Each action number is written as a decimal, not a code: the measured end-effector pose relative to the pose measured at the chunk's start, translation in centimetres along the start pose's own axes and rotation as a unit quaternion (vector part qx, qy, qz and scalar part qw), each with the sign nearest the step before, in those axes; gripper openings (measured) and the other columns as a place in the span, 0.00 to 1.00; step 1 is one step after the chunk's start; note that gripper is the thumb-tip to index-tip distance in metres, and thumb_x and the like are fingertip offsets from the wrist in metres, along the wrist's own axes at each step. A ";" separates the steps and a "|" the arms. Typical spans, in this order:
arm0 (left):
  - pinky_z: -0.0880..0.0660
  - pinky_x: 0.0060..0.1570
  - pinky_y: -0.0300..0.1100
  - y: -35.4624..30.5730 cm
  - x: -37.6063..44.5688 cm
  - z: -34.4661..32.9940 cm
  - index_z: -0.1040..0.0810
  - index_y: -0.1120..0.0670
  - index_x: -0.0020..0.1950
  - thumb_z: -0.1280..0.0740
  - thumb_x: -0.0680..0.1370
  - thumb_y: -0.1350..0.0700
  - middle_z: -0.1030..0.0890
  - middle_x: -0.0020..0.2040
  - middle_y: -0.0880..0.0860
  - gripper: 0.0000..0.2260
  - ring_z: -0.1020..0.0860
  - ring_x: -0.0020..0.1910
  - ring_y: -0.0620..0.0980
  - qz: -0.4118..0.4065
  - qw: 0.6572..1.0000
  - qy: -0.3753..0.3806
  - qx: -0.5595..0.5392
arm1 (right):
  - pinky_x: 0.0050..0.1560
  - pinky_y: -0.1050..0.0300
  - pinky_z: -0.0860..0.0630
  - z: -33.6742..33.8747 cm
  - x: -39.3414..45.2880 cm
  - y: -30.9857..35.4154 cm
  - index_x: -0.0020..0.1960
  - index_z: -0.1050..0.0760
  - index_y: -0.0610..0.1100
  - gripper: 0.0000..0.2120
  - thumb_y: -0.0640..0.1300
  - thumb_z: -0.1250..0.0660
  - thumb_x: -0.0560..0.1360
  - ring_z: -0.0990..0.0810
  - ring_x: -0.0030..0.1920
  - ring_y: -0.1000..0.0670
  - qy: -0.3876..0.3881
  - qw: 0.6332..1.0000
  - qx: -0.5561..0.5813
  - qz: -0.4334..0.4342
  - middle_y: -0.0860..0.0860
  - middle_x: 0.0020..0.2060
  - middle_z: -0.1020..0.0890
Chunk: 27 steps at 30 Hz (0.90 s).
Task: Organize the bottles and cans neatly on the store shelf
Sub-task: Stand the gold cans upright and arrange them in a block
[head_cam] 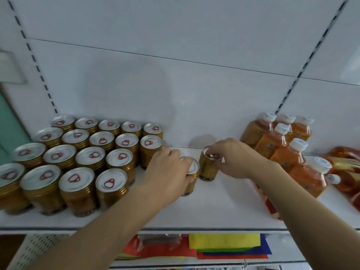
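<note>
Eighteen gold cans [101, 141] stand blocked at the shelf [224, 201] left; five orange bottles [280, 141] stand right. Between them, each hand grips one can: left hand [167, 170] on the nearer can [191, 178], right hand [233, 158] pinching the farther can [207, 168].

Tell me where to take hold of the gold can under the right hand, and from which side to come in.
Probably take the gold can with the silver lid by its upper rim, coming from above, as the right hand does now. It stands upright and apart from the packed can block, so the top is free. The left hand holds the neighbouring gold can close beside it, so a side grip looks cramped.
</note>
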<state>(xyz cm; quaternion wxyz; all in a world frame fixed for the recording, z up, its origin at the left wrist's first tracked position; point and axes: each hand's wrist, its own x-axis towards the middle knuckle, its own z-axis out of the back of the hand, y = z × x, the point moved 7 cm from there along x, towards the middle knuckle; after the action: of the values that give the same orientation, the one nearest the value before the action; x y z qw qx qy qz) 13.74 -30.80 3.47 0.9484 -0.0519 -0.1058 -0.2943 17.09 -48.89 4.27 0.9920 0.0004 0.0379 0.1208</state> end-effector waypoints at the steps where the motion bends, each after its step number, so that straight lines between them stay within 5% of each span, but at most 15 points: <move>1: 0.29 0.62 0.52 0.4 -1.2 0.4 0.25 0.47 0.67 0.38 0.84 0.39 0.22 0.61 0.52 0.18 0.29 0.62 0.55 -0.001 1.000 -0.005 0.014 | 0.53 0.45 0.20 -0.3 -0.2 0.8 0.61 0.20 0.58 0.16 0.44 0.35 0.77 0.23 0.53 0.49 -0.002 1.000 0.009 0.017 0.57 0.50 0.19; 5: 0.31 0.64 0.55 1.6 -5.4 1.4 0.22 0.48 0.63 0.40 0.83 0.38 0.23 0.59 0.53 0.18 0.30 0.62 0.57 0.011 0.998 -0.028 0.052 | 0.54 0.46 0.20 -0.7 -0.5 4.9 0.65 0.20 0.58 0.14 0.47 0.33 0.82 0.22 0.55 0.50 -0.019 0.997 0.020 0.069 0.59 0.53 0.18; 8: 0.32 0.68 0.60 2.7 -7.6 1.5 0.16 0.52 0.55 0.34 0.80 0.40 0.22 0.61 0.56 0.17 0.29 0.67 0.61 0.013 0.997 -0.036 0.065 | 0.46 0.59 0.26 -0.1 -0.3 7.7 0.66 0.20 0.56 0.12 0.53 0.32 0.83 0.24 0.57 0.53 -0.052 0.996 0.024 0.066 0.62 0.52 0.20; 12: 0.37 0.75 0.64 4.6 -9.0 1.7 0.14 0.51 0.54 0.29 0.77 0.40 0.22 0.67 0.57 0.16 0.31 0.74 0.62 0.031 0.997 -0.057 0.050 | 0.58 0.48 0.22 -0.4 0.1 10.8 0.58 0.16 0.53 0.08 0.52 0.31 0.82 0.22 0.56 0.51 -0.064 0.991 0.059 0.101 0.60 0.52 0.16; 15: 0.39 0.77 0.62 6.1 -9.8 1.4 0.15 0.48 0.58 0.31 0.78 0.37 0.23 0.69 0.56 0.18 0.33 0.76 0.60 0.046 0.996 -0.073 0.034 | 0.63 0.46 0.23 -0.8 0.5 11.1 0.61 0.16 0.54 0.10 0.47 0.29 0.82 0.22 0.59 0.49 -0.054 0.989 0.062 0.121 0.59 0.57 0.16; 24: 0.35 0.75 0.59 7.9 -10.4 1.2 0.18 0.45 0.63 0.33 0.78 0.34 0.26 0.72 0.52 0.21 0.35 0.77 0.56 0.048 0.994 -0.096 -0.012 | 0.65 0.55 0.29 -1.0 1.8 11.0 0.66 0.16 0.59 0.13 0.50 0.28 0.82 0.24 0.66 0.48 -0.093 0.980 0.090 0.150 0.56 0.67 0.18; 27: 0.35 0.75 0.59 8.0 -10.4 1.1 0.18 0.45 0.63 0.31 0.77 0.34 0.26 0.71 0.52 0.21 0.35 0.76 0.56 0.051 0.993 -0.102 -0.017 | 0.65 0.47 0.25 -1.0 2.6 11.7 0.64 0.15 0.58 0.12 0.51 0.27 0.81 0.23 0.65 0.47 -0.110 0.973 0.109 0.168 0.54 0.65 0.17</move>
<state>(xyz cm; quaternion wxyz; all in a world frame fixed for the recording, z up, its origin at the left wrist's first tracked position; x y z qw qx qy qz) 9.72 -18.32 1.81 0.9453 -0.1034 -0.1941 -0.2408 16.73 -36.96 3.19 0.9495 0.1286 -0.0595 0.2801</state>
